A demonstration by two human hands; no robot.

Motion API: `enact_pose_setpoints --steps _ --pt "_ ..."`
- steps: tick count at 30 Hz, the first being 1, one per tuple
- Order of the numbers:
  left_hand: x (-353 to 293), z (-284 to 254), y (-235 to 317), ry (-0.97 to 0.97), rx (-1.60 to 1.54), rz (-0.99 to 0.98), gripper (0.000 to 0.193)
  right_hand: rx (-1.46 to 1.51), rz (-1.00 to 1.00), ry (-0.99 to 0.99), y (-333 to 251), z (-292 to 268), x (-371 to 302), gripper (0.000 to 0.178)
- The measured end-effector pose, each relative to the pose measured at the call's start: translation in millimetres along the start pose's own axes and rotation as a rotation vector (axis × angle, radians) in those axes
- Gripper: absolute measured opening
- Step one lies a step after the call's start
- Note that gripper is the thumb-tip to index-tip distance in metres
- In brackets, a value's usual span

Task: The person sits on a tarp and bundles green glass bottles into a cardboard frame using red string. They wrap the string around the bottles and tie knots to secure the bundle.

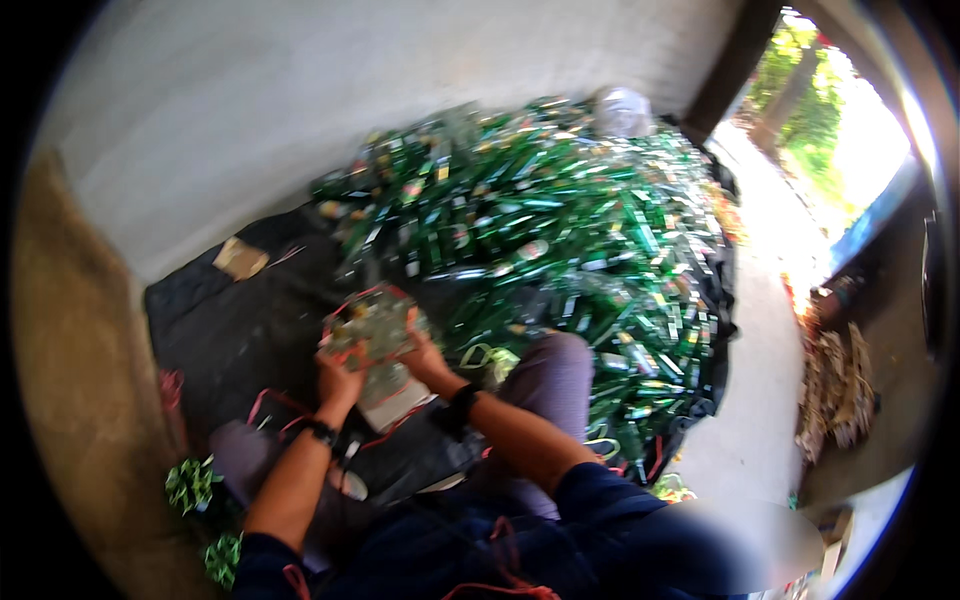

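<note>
Between my two hands is a bundle of clear glass bottles [376, 322], with red-orange string running around it. My left hand [340, 378] grips its near left side, and my right hand [424, 360] grips its right side. Motion blur hides the exact finger positions. Below the bundle, between my forearms, lies a pale flat block [396, 406], perhaps cardboard. Loose red string [268, 398] trails over the black sheet by my left forearm.
A big heap of green glass bottles [540, 215] covers much of the black sheet [215, 320], reaching past my right knee. Farther back sits a whitish plastic bag [623, 112]. Brown cardboard [240, 258] lies near the wall. Bundled green straps [193, 486] are at left.
</note>
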State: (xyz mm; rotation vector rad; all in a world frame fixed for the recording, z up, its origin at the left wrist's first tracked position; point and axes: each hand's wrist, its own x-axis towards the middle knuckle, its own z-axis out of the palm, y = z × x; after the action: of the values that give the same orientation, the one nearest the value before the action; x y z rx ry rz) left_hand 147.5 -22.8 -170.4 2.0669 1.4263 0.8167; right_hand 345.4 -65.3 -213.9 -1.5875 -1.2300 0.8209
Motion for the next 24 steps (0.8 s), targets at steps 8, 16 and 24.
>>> enact_pose_setpoints --steps 8,16,24 --pt "8.3 -20.0 -14.9 -0.153 0.011 -0.406 0.095 0.166 0.137 0.006 23.5 30.0 -8.5 0.070" --pt "30.6 -35.9 -41.5 -0.339 0.122 -0.392 0.101 0.182 0.245 0.050 -20.1 39.6 -47.1 0.075" --pt "22.5 -52.8 -0.5 -0.276 0.466 -0.362 0.054 0.098 0.236 0.001 -23.7 36.7 -46.4 0.069"
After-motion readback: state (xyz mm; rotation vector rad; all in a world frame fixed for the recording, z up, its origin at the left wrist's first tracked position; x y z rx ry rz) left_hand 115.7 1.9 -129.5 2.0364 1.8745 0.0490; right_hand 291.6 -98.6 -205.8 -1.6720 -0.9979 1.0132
